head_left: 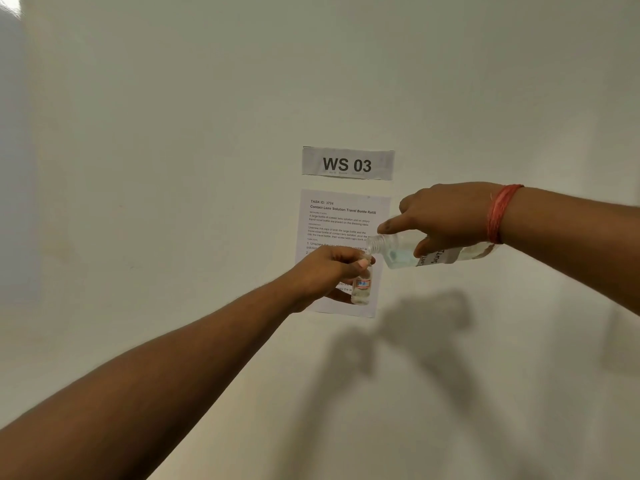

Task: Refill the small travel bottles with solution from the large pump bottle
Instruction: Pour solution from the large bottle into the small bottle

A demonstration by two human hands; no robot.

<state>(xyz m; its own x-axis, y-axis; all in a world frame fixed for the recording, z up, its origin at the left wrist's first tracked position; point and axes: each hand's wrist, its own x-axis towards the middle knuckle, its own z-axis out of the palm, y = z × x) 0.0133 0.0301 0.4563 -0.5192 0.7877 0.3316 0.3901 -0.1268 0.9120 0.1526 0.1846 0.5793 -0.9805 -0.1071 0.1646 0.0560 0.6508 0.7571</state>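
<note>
My left hand grips a small clear travel bottle with a red-edged label, held upright in the air in front of the wall. My right hand grips the large clear bottle, which lies tipped nearly level with its open threaded neck pointing left. That neck sits right above the small bottle's mouth. Clear solution pools in the lower side of the large bottle. A white label with dark writing shows under my right fingers. No cap or pump is on the large bottle's neck.
A plain white wall fills the view. Taped to it are a "WS 03" sign and a printed task sheet right behind my hands. Shadows of both arms fall on the wall at lower right. A red thread band circles my right wrist.
</note>
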